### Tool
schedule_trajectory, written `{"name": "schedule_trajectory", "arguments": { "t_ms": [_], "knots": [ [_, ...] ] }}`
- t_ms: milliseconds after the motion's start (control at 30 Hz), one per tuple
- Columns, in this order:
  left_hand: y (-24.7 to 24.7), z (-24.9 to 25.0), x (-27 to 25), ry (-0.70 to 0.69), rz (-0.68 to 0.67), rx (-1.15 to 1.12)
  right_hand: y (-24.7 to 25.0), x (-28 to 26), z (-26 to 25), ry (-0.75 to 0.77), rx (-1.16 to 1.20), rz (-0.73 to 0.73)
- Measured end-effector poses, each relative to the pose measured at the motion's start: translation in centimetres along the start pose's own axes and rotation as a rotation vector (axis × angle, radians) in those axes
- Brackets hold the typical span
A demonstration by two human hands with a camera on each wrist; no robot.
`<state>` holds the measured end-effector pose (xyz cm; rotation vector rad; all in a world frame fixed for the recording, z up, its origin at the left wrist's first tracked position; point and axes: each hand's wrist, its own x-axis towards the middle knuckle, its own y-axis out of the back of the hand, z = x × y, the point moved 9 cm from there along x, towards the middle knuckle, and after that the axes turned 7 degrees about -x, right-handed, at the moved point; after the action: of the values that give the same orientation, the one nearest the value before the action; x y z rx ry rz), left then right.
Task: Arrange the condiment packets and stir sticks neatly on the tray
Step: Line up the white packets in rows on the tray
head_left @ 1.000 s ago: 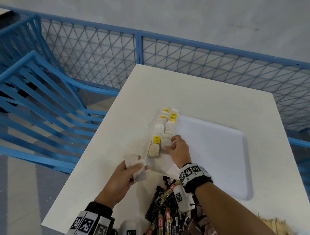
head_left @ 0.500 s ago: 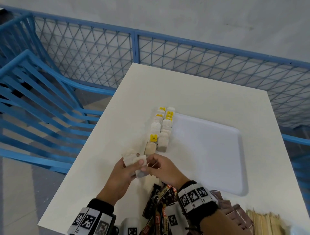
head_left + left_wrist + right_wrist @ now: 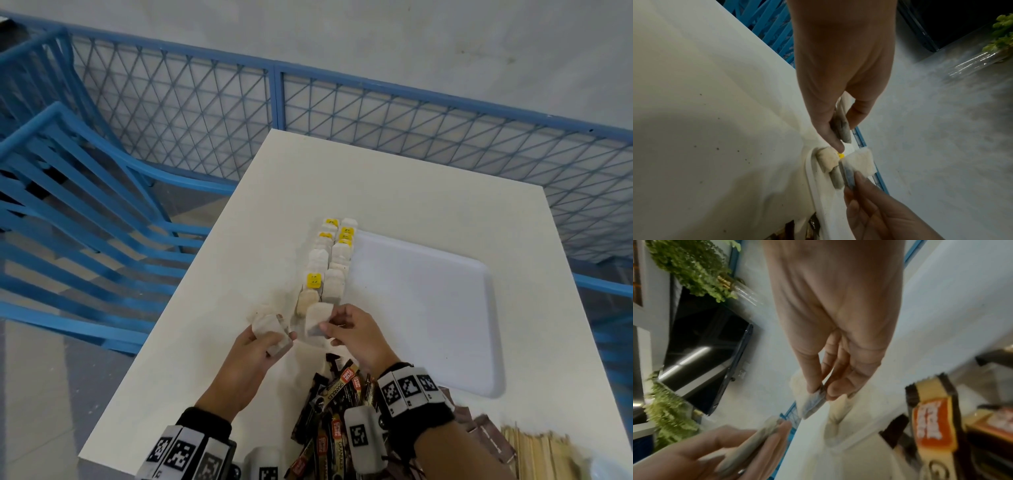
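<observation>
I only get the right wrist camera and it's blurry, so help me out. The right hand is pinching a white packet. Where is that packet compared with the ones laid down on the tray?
Observer: In the head view, the right hand holds the white packet at the near end of two rows of packets along the left edge of the tray.
Operator: Are the rows tidy?
Observer: Roughly straight, side by side; several packets carry yellow tags.
Operator: Where are the stir sticks?
Observer: The stir sticks lie at the near right, off the tray.
</observation>
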<state>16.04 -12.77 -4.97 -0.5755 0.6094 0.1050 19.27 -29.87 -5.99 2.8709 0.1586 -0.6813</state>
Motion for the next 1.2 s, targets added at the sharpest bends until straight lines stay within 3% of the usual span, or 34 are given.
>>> {"name": "schedule_trajectory", "arguments": {
  "t_ms": [233, 567, 700, 767, 933, 1067, 1200],
  "knots": [
    [0.3, 0.2, -0.3, 0.002, -0.005, 0.057, 3.2, 2.4, 0.7, -0.025, -0.152, 0.247],
    [1.1, -0.1, -0.1, 0.027, 0.018, 0.068, 3.2, 3.4, 0.7, -0.017, -0.285, 0.307],
    [0.6, 0.0, -0.1, 0.022, -0.012, 0.067, 3.1, 2.6, -0.9, 0.069, -0.335, 0.343],
    [0.4, 0.1, 0.0, 0.016, -0.019, 0.069, 1.9, 2.0, -2.0, 0.123, -0.354, 0.263],
    [0.0, 0.1, 0.1, -0.001, -0.042, 0.107, -2.5, -0.7, -4.8, 0.274, -0.271, -0.105],
    [-0.5, 0.2, -0.1, -0.032, -0.077, 0.209, -4.3, -1.6, -5.5, 0.371, -0.315, -0.189],
    [-0.2, 0.3, -0.1, -0.047, -0.073, 0.264, -4.6, -1.7, -5.4, 0.386, -0.338, -0.176]
  ]
}}
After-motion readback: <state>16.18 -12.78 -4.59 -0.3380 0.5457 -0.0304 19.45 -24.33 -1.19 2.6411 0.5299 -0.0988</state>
